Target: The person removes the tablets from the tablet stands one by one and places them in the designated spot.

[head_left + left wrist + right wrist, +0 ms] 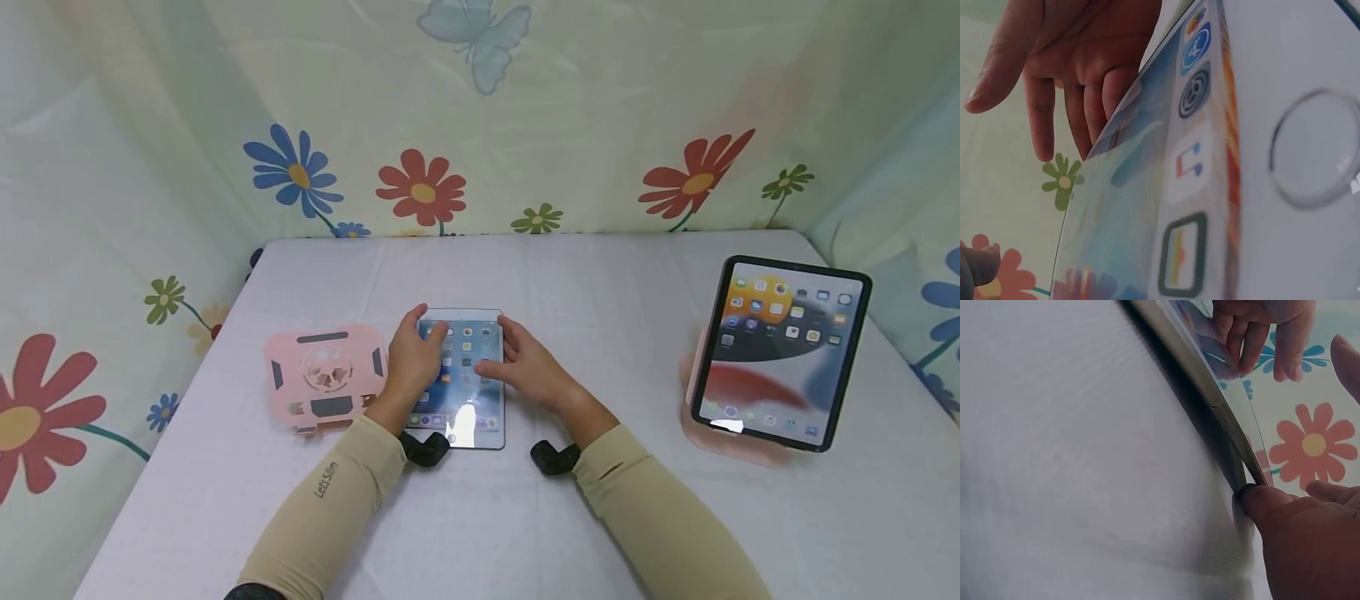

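A white tablet point(459, 392) with a lit screen of app icons is upright in portrait, its far end tilted up toward me. My left hand point(410, 360) grips its left side near the top, thumb over the screen. My right hand point(536, 364) holds the upper right edge, its thumb reaching over the icons. Up close in the right wrist view, a right fingertip point(1260, 499) tucks under the edge at the corner. Tablet icons and the round home button point(1316, 150) fill the left wrist view, where the right fingers pass partly behind the edge.
A pink case point(327, 371) with dark panels and a round cutout lies beside my left hand. At the right stands a larger black-framed tablet point(780, 354), leaning on a pink stand or case point(738, 442). White cloth covers the table point(600, 292); a flowered curtain point(585, 100) surrounds it.
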The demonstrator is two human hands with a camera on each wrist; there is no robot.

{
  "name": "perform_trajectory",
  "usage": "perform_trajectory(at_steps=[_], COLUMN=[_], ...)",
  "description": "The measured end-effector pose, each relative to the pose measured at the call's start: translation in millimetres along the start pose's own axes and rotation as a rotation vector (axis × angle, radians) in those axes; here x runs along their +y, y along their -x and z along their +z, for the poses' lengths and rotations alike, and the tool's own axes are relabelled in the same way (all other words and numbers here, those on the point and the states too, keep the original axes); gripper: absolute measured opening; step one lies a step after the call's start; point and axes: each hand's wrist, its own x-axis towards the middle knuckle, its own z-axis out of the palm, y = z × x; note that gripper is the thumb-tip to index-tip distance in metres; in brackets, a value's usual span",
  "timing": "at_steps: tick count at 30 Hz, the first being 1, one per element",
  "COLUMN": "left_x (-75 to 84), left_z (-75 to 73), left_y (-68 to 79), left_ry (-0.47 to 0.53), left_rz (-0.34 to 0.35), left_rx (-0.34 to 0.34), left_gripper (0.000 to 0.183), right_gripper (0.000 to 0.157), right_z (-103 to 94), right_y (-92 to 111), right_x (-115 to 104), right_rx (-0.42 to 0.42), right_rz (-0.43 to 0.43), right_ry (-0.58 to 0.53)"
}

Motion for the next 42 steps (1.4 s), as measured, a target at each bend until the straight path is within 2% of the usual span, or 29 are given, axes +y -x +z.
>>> perform_trajectory(at_steps=[11,17,19,25,28,33,38,42], left_x=[4.3,6.9,8.0,16.3,23.0,32.6,38.8,48.4], left_z=[-0.8,-0.8,-0.9,-0.6,0.2,0.9,3.2,6.4], left_y=[2.6,6.7,8.3,14.9,19.5,27.4,32.6,33.9], left_ry=[-0.015,-0.006,-0.002,0.028,0.038,0.097,0.167,0.193], left_rz=[0.011,0.039,0.051,0.099,0.127,0.221,0.301,0.367], left_rx=[0.009,-0.009,-0.019,-0.06,-0.09,-0.162,-0.245,-0.306], left_gripper=[0.056,0.056,0.055,0.058,0.06,0.06,0.06,0.057], right_gripper=[0.092,0.093,0.092,0.08,0.072,0.067,0.069,0.068], right_z=[-3.8,-7.9,-10.0,-15.6,-19.8,-35.0,-56.7,-74.8], right_y=[3.2,9.0,12.5,25.1,34.2,56.9,82.6,104.1], right_x=[1.3,-1.1,-2.4,-5.2,-9.3,-19.5,-25.8,-28.4], right_rx=[0.014,0.038,0.056,0.148,0.202,0.258,0.281,0.314], right_rz=[-0.015,0.014,0.0,-0.179,-0.255,-0.356,-0.485,-0.524], right_ry=[-0.028,0.033,0.05,0.041,0.071,0.123,0.047,-0.042])
